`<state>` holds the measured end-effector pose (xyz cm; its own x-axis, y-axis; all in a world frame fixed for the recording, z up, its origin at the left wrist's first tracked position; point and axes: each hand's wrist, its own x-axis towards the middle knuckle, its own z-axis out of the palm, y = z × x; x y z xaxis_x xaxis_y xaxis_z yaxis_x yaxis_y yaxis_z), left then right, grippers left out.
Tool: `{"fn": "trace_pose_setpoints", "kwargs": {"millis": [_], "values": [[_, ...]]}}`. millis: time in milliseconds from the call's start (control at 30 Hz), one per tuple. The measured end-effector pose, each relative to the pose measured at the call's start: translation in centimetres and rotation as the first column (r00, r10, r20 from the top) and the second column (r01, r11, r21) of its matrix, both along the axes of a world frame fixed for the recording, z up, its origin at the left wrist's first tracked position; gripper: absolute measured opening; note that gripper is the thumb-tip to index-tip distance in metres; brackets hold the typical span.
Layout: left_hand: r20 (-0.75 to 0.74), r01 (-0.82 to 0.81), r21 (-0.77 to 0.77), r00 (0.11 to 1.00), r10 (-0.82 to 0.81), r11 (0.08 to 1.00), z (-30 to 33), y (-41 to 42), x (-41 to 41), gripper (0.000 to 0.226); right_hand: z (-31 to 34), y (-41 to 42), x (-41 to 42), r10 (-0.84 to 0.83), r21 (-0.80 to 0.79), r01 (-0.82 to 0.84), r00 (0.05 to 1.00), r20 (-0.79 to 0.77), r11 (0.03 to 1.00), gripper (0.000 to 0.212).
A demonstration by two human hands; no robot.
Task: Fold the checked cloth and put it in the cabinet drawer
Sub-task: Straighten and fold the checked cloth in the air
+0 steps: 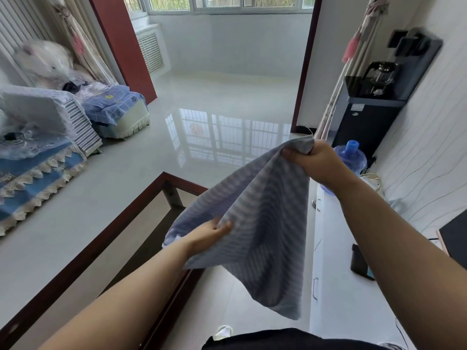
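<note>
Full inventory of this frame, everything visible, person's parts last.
checked cloth: 1, blue-grey, held up in the air between both hands
coffee table: 1, dark red frame, lower left
white cabinet: 1, white, right, drawers closed
water dispenser: 1, black, by the right wall
water bottle: 1, blue, beside the dispenser
phone: 1, black, on the cabinet top
sofa: 1, blue covers, left
left hand: grip on the cloth's lower edge
right hand: grip on the top corner
</note>
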<state>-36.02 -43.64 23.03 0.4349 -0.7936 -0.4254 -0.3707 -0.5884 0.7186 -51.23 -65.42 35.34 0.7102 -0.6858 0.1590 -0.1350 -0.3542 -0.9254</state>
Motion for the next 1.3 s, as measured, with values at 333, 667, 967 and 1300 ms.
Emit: {"fn": "trace_pose_setpoints", "kwargs": {"millis": [333,667,967,1300], "values": [[0.577,0.087,0.036,0.812,-0.092,0.996,-5.0,0.8,3.1,0.055,3.1,-2.7,0.4,-0.258,0.049,0.254,0.945,0.199,0.966,0.024],[0.231,-0.441,-0.508,0.758,0.610,0.740,-7.1,-0.9,3.6,0.034,5.8,-6.0,0.4,-0.361,0.083,0.352,0.887,0.287,0.932,0.023],[0.794,0.503,-0.400,0.607,0.016,0.766,0.1,-6.9,0.7,0.019,1.7,-8.9,3.7,-0.500,-0.148,0.509,0.861,0.097,0.848,0.044],[0.602,0.378,0.347,0.613,-0.513,0.858,-3.5,0.1,6.1,0.042,-2.1,-13.5,-0.6,-0.674,-0.019,0.674,0.739,-0.001,0.739,0.027]]}}
